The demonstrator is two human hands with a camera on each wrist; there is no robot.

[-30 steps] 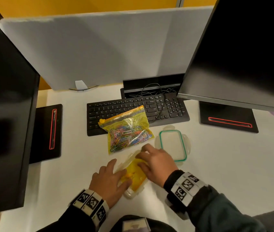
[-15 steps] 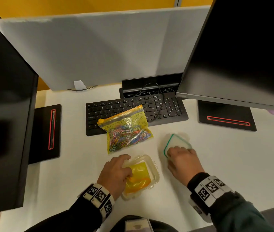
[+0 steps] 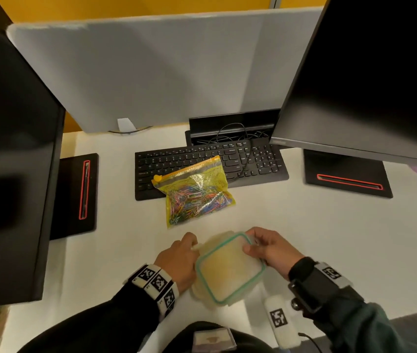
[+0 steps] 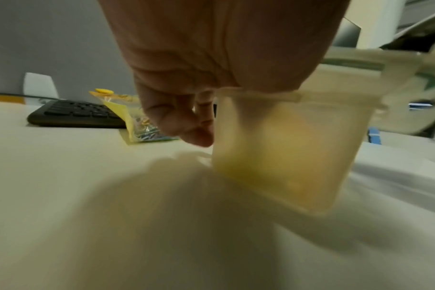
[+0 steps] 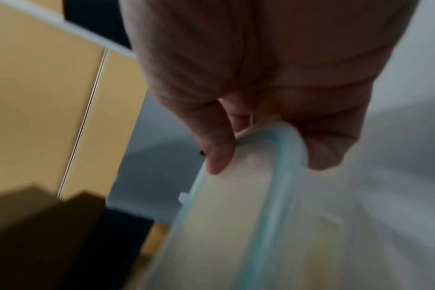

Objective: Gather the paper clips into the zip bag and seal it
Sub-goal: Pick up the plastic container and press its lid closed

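Note:
A yellow zip bag [image 3: 197,192] full of coloured paper clips lies half on the keyboard's front edge, its yellow slider at the left end of the zip; it also shows in the left wrist view as zip bag [image 4: 127,115]. Near me stands a clear plastic box [image 4: 281,157] with something yellow inside. My left hand [image 3: 179,261] holds the box's left side. My right hand [image 3: 268,248] pinches the teal-rimmed lid [image 3: 230,268] by its far right corner, over the box. In the right wrist view the lid [image 5: 249,225] is gripped between thumb and fingers.
A black keyboard [image 3: 210,166] with a cable over it lies behind the bag. Two dark monitors on black stands [image 3: 77,194] [image 3: 347,177] flank the white desk [image 3: 317,233]. A grey partition stands at the back.
My right hand left the box, picked the lid up from the desk on the right and brought it over the box. My left hand stayed at the box. The bag has not moved.

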